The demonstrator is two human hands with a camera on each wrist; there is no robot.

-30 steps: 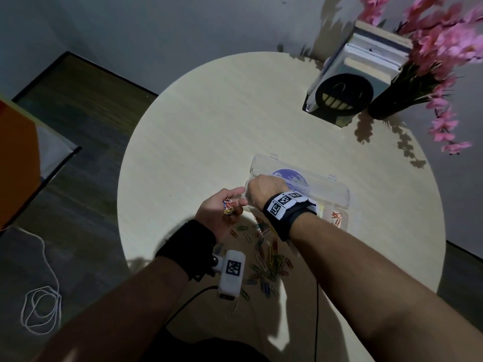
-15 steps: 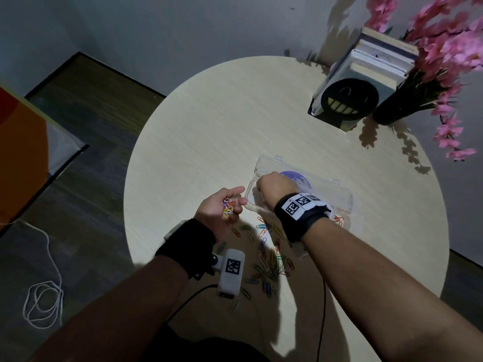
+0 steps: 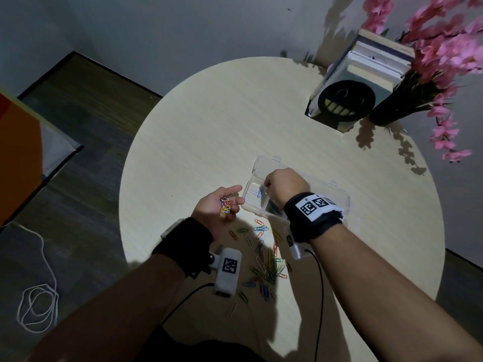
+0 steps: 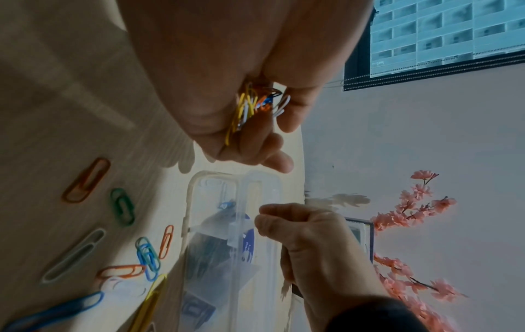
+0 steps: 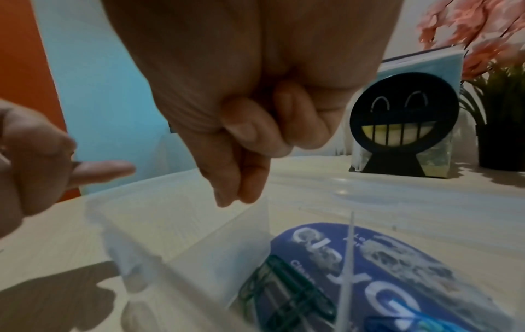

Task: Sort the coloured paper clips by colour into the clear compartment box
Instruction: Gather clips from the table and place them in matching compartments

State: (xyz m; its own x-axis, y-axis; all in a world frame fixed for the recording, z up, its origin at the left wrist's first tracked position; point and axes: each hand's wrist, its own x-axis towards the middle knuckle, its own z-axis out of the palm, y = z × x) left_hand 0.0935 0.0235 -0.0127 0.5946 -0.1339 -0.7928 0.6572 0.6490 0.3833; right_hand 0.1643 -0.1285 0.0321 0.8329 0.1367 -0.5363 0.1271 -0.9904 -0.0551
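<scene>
The clear compartment box (image 3: 266, 161) lies open at the middle of the round table (image 3: 209, 121). My right hand (image 3: 266, 184) hovers over its left end, fingers curled, thumb and forefinger pressed together (image 5: 238, 197) with no clip showing between them. A blue clip (image 3: 258, 192) lies in the end compartment just below. Green clips (image 5: 287, 296) fill the neighbouring compartment. My left hand (image 3: 230, 202), palm up beside the box, cups a bunch of mixed clips (image 4: 250, 105). Several loose clips (image 3: 266, 265) are scattered near the front edge.
A smiley-face bookend (image 3: 345, 100) with books and a black vase (image 3: 386, 111) of pink flowers stand at the back right. A blue label (image 5: 369, 258) shows through the box floor. A white cord (image 3: 36, 304) lies coiled on the floor at the left.
My right hand has drawn away from the left hand's fingertips and now hangs over the box's left end. The left hand still cups its bunch of clips.
</scene>
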